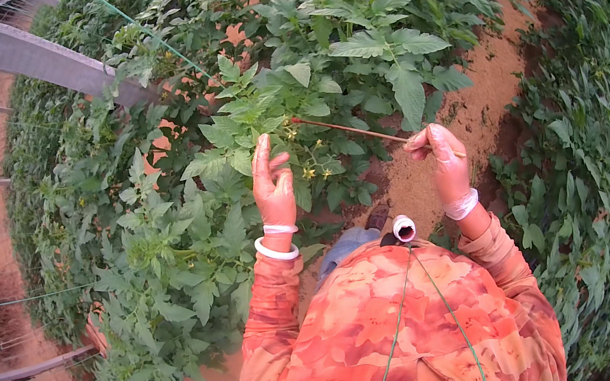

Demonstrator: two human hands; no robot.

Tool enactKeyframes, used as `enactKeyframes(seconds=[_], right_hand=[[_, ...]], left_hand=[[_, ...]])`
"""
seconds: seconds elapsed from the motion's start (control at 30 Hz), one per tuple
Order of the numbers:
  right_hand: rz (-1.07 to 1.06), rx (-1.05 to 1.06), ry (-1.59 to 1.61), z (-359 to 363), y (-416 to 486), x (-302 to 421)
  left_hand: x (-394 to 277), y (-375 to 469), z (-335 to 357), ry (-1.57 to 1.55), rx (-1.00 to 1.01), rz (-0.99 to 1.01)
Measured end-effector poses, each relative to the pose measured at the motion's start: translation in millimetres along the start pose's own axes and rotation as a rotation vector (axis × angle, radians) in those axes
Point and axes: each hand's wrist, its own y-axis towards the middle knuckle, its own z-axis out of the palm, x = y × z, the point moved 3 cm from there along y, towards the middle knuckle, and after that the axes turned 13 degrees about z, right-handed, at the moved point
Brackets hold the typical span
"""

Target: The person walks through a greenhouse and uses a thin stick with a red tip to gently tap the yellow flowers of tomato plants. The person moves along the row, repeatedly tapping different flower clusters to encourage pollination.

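Observation:
My right hand (pixel 443 152), in a thin clear glove, pinches the near end of a slim brown stick (pixel 356 130). The stick's red tip reaches a cluster of small yellow tomato flowers (pixel 309 172), at its upper edge. Left of those flowers, my left hand (pixel 273 190) is raised, also gloved, its fingers apart and nothing visible in them. Its fingertips are close to the leaves of a tomato plant (pixel 237 135); whether they touch, I cannot tell. A small white bottle (pixel 403 228) with reddish insides hangs at my front on a green cord (pixel 395 337).
Dense tomato rows stand ahead and to the left, another plant row (pixel 573 186) to the right. A sandy path (pixel 432 180) runs between them. A grey post (pixel 42 56) slants in at upper left, and a green string (pixel 149 34) drops into the plants.

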Motion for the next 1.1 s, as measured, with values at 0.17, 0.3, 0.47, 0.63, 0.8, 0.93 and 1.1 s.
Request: enactKeyframes(seconds=[0.17, 0.3, 0.47, 0.63, 0.8, 0.93, 1.1], right_hand=[[-0.003, 0.009, -0.016, -3, -3, -3], [0.039, -0.010, -0.004, 1, -3, -7], [-0.018, -0.062, -0.012, -3, -9, 1], [0.006, -0.016, -0.036, 2, -8, 2], [-0.011, -0.020, -0.016, 2, -8, 2], [-0.025, 0.003, -0.039, 9, -7, 2], [-0.028, -0.002, -0.015, 13, -4, 4]], left_hand=[[1, 2, -1, -0.024, -0.010, 0.001], [2, 3, -3, -0.015, -0.008, -0.007], [2, 3, -6, -0.016, -0.010, -0.017], [0, 3, -7, -0.025, -0.024, 0.011], [-1, 3, -8, -0.012, -0.036, -0.023], [-1, 0, -11, 0.027, -0.032, -0.024], [2, -8, -17, 0.098, -0.034, -0.045]])
